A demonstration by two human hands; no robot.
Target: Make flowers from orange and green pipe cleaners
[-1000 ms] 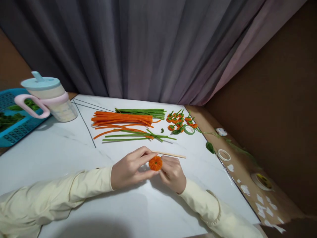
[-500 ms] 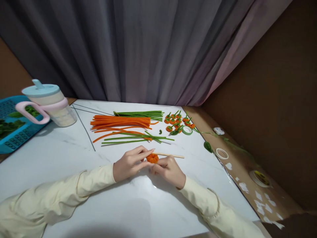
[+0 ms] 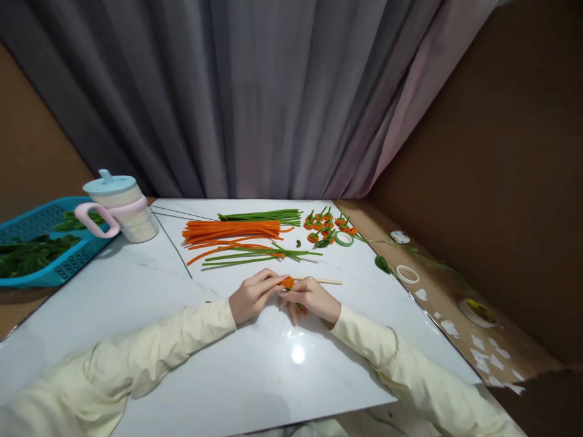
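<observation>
Between my hands, above the white table, is a small ribbed pumpkin of orange pipe cleaner [image 3: 288, 282]. My left hand [image 3: 255, 295] is closed on its left side, fingertips along the top. My right hand [image 3: 314, 299] is pinched at its lower edge, where a bit of green pipe cleaner [image 3: 288, 289] shows; most of that piece is hidden by the fingers. Just behind the right fingers lies a thin wooden stick [image 3: 325, 281]. Farther back are loose green pipe cleaners [image 3: 246, 255], an orange bundle [image 3: 232, 228] and a green bundle [image 3: 264, 215].
Several small orange pumpkins with green stems [image 3: 321, 226] stand at the back right, beside a roll of green tape [image 3: 344, 238]. A tumbler [image 3: 132, 215] and a blue basket [image 3: 68, 261] with green leaf shapes are on the left. A white ring [image 3: 407, 274] and paper scraps lie along the right edge.
The pumpkin has tilted between my fingers, and a bit of green now shows at its lower edge. The camera view has shifted, so the tumbler and basket appear farther right.
</observation>
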